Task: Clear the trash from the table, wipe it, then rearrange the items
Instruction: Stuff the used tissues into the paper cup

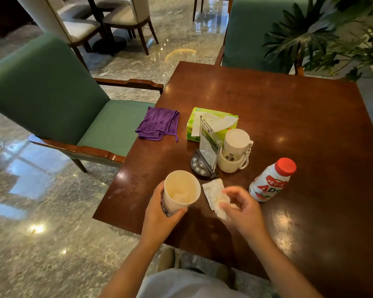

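My left hand (159,214) grips a white paper cup (181,190) near the table's front left; a crumpled white scrap lies inside it. Just right of the cup, my right hand (239,207) pinches a used white tissue (213,193) that lies on the brown wooden table (289,117). A white bottle with a red cap (271,179) stands to the right of that hand. A purple cloth (158,123) hangs over the table's left edge. Water drops (136,181) dot the front left corner.
Mid-table stand a green tissue pack (211,121), an acrylic sign holder with a call-button base (207,151) and a white mug holding a white container (235,151). Green armchairs (52,93) stand at the left and the far side. A plant (342,33) fills the back right.
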